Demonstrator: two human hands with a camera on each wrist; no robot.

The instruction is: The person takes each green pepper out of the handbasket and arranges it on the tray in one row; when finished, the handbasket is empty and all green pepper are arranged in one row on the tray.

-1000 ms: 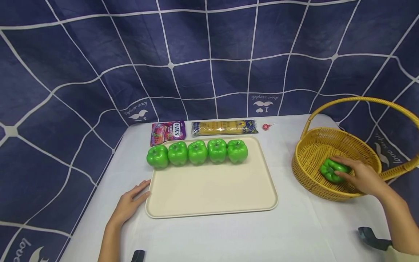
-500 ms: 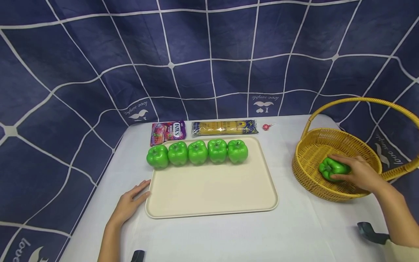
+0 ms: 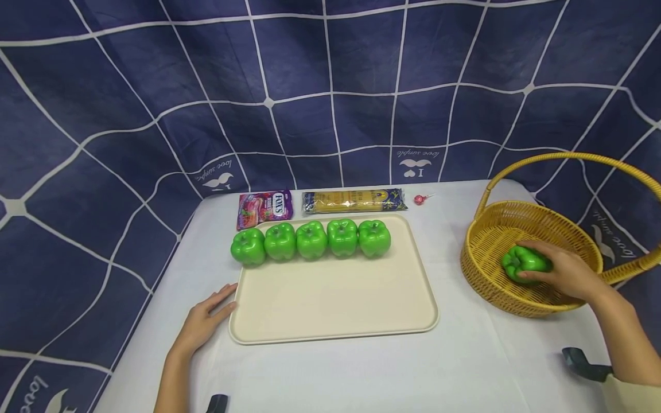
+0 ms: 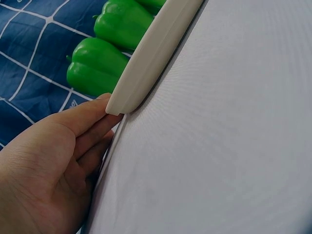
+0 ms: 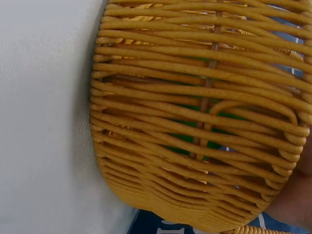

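Observation:
Inside the yellow wicker basket point(image 3: 480, 275), my right hand point(image 3: 565, 272) grips a green bell pepper point(image 3: 521, 264), fingers over its far side and thumb on the near side. The basket wall point(image 5: 195, 97) covers most of that hand in the right wrist view, with bits of green showing through the weave. My left hand point(image 3: 201, 324) lies on the table with its fingers extended. Its fingertips touch the left rim of the cream tray point(image 4: 146, 63). Along the tray's far side stands a row of several green bell peppers point(image 3: 312, 240), the leftmost one overlapping the tray's corner.
Behind the tray lie a purple candy bag point(image 3: 265, 209), a pack of spaghetti point(image 3: 353, 201) and a red lollipop point(image 3: 419, 199). The basket's tall handle point(image 3: 568, 155) arches over it. A blue checked cloth point(image 3: 330, 86) hangs at the back and sides of the white table.
My right fingers and thumb have closed round the bell pepper in the basket, which has shifted slightly left. The left hand, tray and row of peppers are unmoved.

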